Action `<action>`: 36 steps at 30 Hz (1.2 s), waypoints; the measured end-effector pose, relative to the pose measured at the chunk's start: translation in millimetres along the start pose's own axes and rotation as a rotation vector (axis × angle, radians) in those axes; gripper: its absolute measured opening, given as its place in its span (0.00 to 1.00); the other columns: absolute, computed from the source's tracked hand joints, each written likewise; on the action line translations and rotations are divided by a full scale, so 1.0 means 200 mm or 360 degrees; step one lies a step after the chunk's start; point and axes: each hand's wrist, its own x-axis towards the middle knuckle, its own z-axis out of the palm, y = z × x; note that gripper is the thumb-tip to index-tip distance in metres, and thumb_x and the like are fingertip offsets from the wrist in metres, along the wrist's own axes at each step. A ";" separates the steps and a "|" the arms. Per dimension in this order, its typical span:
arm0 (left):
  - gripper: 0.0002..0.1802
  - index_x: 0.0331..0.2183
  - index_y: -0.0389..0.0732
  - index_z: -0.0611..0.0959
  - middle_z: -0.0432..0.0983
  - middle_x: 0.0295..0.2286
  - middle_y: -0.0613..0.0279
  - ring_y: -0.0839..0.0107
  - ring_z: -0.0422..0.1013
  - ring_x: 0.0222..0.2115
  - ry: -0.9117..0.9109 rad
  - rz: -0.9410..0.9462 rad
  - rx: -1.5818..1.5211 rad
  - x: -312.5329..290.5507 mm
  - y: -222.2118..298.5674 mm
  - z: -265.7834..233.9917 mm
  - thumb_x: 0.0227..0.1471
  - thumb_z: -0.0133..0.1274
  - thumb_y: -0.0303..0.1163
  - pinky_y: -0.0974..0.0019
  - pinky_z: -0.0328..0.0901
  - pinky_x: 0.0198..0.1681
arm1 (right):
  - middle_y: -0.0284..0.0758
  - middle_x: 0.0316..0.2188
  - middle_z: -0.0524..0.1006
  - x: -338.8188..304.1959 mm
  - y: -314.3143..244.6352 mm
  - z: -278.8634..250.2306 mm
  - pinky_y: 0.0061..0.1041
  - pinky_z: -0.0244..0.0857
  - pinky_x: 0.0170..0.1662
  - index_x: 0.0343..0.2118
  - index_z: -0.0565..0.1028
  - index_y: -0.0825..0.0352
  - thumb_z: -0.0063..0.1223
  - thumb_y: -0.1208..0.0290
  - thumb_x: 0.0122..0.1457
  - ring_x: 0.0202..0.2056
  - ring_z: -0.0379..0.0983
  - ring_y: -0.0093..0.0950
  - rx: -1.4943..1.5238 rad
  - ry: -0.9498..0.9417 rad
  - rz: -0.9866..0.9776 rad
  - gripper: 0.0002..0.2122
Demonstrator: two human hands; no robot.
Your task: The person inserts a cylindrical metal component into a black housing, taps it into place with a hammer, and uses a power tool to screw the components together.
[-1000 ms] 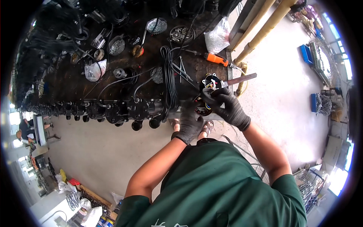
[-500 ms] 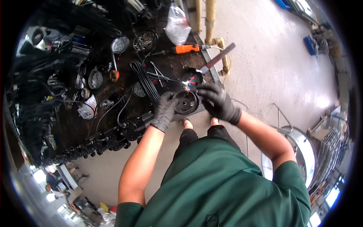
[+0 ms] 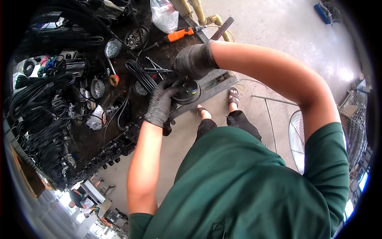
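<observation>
At the table edge (image 3: 223, 87), your left hand (image 3: 160, 102) grasps the round case (image 3: 188, 97); whether your right hand (image 3: 194, 60) grips, I cannot tell.

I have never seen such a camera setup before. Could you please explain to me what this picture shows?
There is no robot here. A person works with two hands, both in dark gloves. The picture comes from a fisheye camera worn on the person's head, looking down, so straight edges bend near the rim.

The left hand is at the left side of a round black housing, near the edge of a workbench. The right hand is bent over the housing; what its fingers hold, if anything, is hidden.

On the bench lie an orange power driver, a translucent plastic bag, a bundle of black cable, a brush and a dish of small metal parts.
</observation>
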 end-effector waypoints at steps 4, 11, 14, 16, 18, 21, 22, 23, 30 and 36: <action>0.25 0.52 0.33 0.79 0.81 0.42 0.56 0.69 0.77 0.42 -0.0021 0.0195 0.0244 -0.01 -0.09 -0.01 0.52 0.56 0.30 0.66 0.71 0.47 | 0.43 0.38 0.81 -0.02 0.08 0.08 0.44 0.73 0.42 0.34 0.83 0.65 0.62 0.69 0.50 0.41 0.79 0.49 -0.0005 0.0247 -0.0070 0.09; 0.24 0.52 0.33 0.80 0.79 0.46 0.51 0.62 0.76 0.45 0.0240 0.0617 0.0818 0.02 -0.28 -0.01 0.52 0.62 0.27 0.62 0.69 0.52 | 0.40 0.38 0.78 -0.12 0.11 0.15 0.42 0.73 0.42 0.34 0.80 0.65 0.64 0.68 0.50 0.40 0.78 0.47 0.0176 0.0563 -0.0032 0.10; 0.23 0.50 0.34 0.81 0.75 0.46 0.47 0.56 0.75 0.46 0.0464 0.0769 0.1658 0.03 -0.23 0.00 0.52 0.60 0.28 0.57 0.70 0.53 | 0.40 0.38 0.77 -0.10 0.12 0.19 0.42 0.73 0.42 0.35 0.79 0.65 0.64 0.70 0.50 0.40 0.78 0.47 0.0251 0.0753 0.0029 0.10; 0.29 0.52 0.34 0.79 0.75 0.46 0.47 0.55 0.74 0.47 0.0381 0.0831 0.1547 0.03 -0.18 0.04 0.48 0.64 0.32 0.56 0.69 0.54 | 0.40 0.39 0.77 -0.09 0.12 0.24 0.42 0.73 0.43 0.36 0.79 0.64 0.64 0.71 0.50 0.40 0.78 0.47 0.0265 0.0838 0.0064 0.10; 0.42 0.56 0.35 0.76 0.75 0.47 0.47 0.53 0.73 0.50 0.0244 0.0939 0.1312 0.04 -0.15 0.07 0.39 0.73 0.39 0.55 0.68 0.56 | 0.40 0.40 0.78 -0.08 0.12 0.31 0.40 0.74 0.43 0.39 0.80 0.64 0.64 0.72 0.51 0.42 0.78 0.46 0.0417 0.1110 0.0073 0.12; 0.67 0.65 0.37 0.62 0.67 0.54 0.40 0.47 0.66 0.57 0.0185 0.1016 0.1713 0.06 -0.19 0.10 0.27 0.78 0.47 0.49 0.63 0.62 | 0.40 0.44 0.78 -0.07 0.14 0.43 0.38 0.74 0.47 0.44 0.80 0.63 0.63 0.77 0.52 0.46 0.78 0.45 0.0601 0.1278 0.0136 0.15; 0.72 0.68 0.39 0.56 0.64 0.57 0.37 0.44 0.64 0.59 0.0247 0.1065 0.1845 0.06 -0.20 0.12 0.26 0.79 0.48 0.48 0.61 0.64 | 0.40 0.46 0.78 -0.08 0.13 0.46 0.38 0.74 0.49 0.45 0.80 0.64 0.62 0.80 0.52 0.47 0.78 0.45 0.0695 0.1432 0.0123 0.16; 0.77 0.70 0.43 0.47 0.58 0.60 0.33 0.39 0.61 0.60 0.0185 0.1014 0.1995 0.07 -0.20 0.14 0.28 0.78 0.49 0.45 0.59 0.65 | 0.40 0.47 0.78 -0.09 0.11 0.50 0.37 0.73 0.52 0.50 0.79 0.64 0.60 0.84 0.54 0.47 0.78 0.43 0.0731 0.1506 0.0137 0.19; 0.70 0.71 0.44 0.49 0.61 0.58 0.36 0.41 0.63 0.59 -0.0098 0.0954 0.2135 0.12 -0.10 0.16 0.36 0.76 0.43 0.47 0.61 0.64 | 0.36 0.47 0.81 -0.20 -0.13 1.00 0.25 0.74 0.53 0.57 0.75 0.66 0.55 0.86 0.58 0.47 0.78 0.26 0.1409 0.2189 0.1103 0.22; 0.68 0.70 0.49 0.54 0.63 0.58 0.43 0.44 0.62 0.59 -0.0382 0.1059 0.2077 0.21 -0.08 0.04 0.33 0.76 0.42 0.48 0.61 0.64 | 0.49 0.56 0.72 -0.03 -0.36 1.31 0.45 0.65 0.62 0.64 0.64 0.68 0.68 0.70 0.41 0.59 0.68 0.51 0.1013 0.1854 0.1084 0.42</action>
